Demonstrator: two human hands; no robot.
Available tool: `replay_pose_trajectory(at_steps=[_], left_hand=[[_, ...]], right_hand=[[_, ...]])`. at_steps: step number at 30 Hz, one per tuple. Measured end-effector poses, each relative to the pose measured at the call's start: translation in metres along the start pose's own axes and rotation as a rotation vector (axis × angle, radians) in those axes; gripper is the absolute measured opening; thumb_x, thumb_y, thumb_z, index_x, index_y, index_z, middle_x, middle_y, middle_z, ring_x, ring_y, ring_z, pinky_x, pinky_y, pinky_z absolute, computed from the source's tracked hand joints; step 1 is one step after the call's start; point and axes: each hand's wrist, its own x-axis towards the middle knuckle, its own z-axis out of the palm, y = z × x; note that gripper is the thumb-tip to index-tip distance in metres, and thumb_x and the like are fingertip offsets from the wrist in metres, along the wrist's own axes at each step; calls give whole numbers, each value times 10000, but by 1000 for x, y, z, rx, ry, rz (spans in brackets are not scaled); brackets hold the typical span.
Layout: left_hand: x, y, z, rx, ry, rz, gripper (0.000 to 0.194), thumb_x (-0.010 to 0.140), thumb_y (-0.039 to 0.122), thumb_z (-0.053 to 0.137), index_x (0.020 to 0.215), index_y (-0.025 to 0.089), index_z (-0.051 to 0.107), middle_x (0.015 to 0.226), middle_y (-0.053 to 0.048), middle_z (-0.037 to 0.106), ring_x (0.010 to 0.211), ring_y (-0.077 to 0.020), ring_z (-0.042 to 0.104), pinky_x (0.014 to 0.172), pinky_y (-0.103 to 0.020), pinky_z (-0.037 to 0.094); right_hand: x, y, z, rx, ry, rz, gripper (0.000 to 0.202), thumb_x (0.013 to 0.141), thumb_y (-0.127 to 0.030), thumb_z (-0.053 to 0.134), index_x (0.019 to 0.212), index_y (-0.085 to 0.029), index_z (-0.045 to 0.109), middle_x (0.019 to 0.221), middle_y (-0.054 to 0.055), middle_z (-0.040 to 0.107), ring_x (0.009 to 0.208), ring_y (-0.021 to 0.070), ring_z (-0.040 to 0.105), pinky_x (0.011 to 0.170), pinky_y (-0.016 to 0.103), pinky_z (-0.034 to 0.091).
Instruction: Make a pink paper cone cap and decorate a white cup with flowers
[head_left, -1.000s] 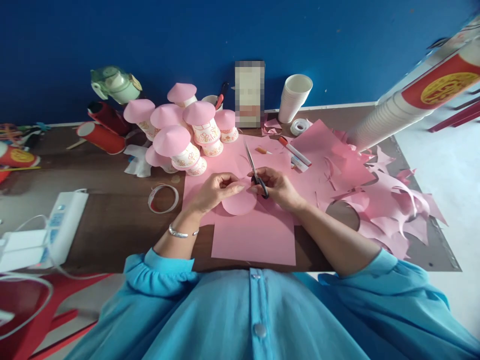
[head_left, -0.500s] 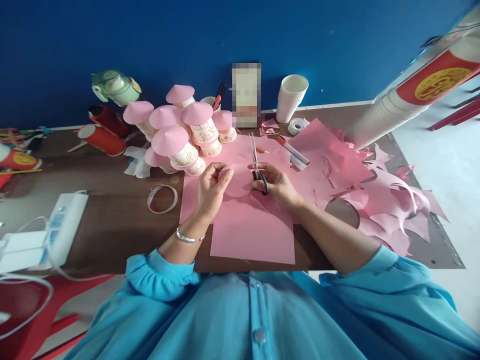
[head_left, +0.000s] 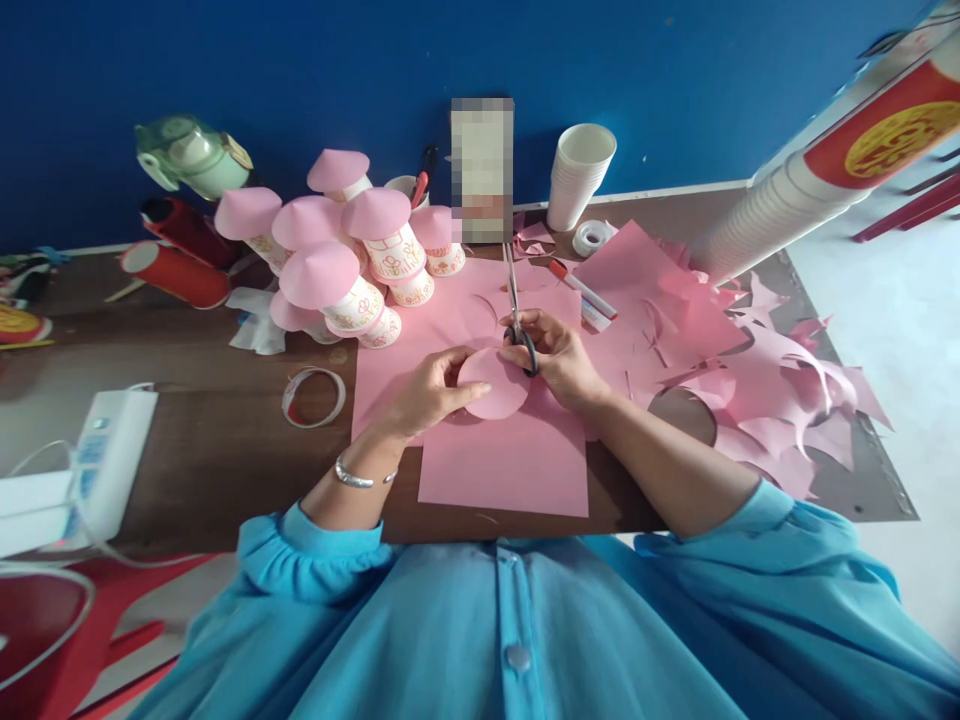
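A round pink paper disc [head_left: 495,392] is pinched at its left edge by my left hand [head_left: 442,388], thumb on top. My right hand [head_left: 555,355] is closed around the black handles of a pair of scissors [head_left: 513,290], whose blades point away from me, toward the wall. The disc's upper right edge lies close by the right fingers; whether they touch it I cannot tell. Under both hands are sheets of pink paper [head_left: 502,475]. A thin curved paper offcut [head_left: 480,318] lies just beyond the disc.
Paper cups with pink cone roofs [head_left: 321,277] stand at back left. Stacked white cups [head_left: 581,175], a tape roll [head_left: 592,238] and a red-capped marker [head_left: 583,288] sit behind. Pink scraps [head_left: 772,400] pile up at right. A power strip [head_left: 112,465] and wire coil [head_left: 313,397] lie left.
My left hand and the disc have come down toward me, and the disc now shows as a fuller circle. The scissors stay in my right hand. The whole view has shifted slightly.
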Motion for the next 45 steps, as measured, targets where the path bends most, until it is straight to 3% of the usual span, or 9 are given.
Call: replay_pose_trajectory(at_steps=[3,6,8,11,13,19,23,33,45], left_hand=[[-2,2,2,32,23,-8,323,734,370,813,951,142,741,843,-51,727,740,-177,640,607,-260,513],[-1,-1,1,-75,210,10,330,722,422,827,878,152,720,707,-15,656,576,-139,558,460,-245,444],[1,-4,-1,-190,339,96,328,720,430,830,870,169,700,720,-11,652,580,-143,562,447,-244,443],[3,-8,-6,-257,458,299,279,735,383,826,896,191,702,841,-27,700,760,-180,645,625,-273,546],[2,-8,-7,-235,520,391,270,753,367,810,943,204,708,927,-34,718,893,-202,665,785,-302,570],[-4,-6,-7,-124,628,421,369,842,451,717,1129,222,678,1067,-69,731,1040,-241,683,916,-354,560],[-7,-6,-7,-148,611,432,334,848,424,721,1097,208,673,1053,-61,739,1006,-231,691,911,-344,558],[-4,1,-4,-469,408,404,312,770,329,830,1017,201,688,918,-36,766,939,-234,739,829,-342,601],[-5,4,-6,-462,363,451,294,772,313,850,985,195,685,865,-14,747,778,-169,713,771,-311,597]], right_hand=[[-2,1,0,-19,0,-17,502,634,-470,950,1014,-252,706,836,-16,649,747,141,584,669,287,513],[-1,1,-2,-2,63,-75,498,732,-571,872,1061,-246,689,851,1,661,738,146,603,625,278,488],[-2,-1,-3,4,103,-105,495,784,-624,813,1064,-246,661,817,0,660,728,152,615,610,277,473],[-8,0,2,-44,114,-109,479,827,-632,776,1061,-239,631,806,1,669,755,158,632,644,280,475],[-15,3,9,-59,52,-67,483,832,-619,780,1071,-234,613,804,2,682,753,154,630,661,282,476],[-37,15,28,-135,-149,23,575,802,-675,785,1115,-228,604,856,18,693,763,156,641,639,278,477],[-43,15,28,-176,-199,29,584,829,-697,746,1145,-226,610,897,28,695,821,166,666,711,299,497],[-41,15,21,-142,-235,16,613,852,-705,717,1185,-202,608,892,20,662,784,150,652,710,300,498],[-40,15,19,-105,-221,-33,542,868,-632,751,1176,-203,627,857,6,649,737,136,630,701,299,500]])
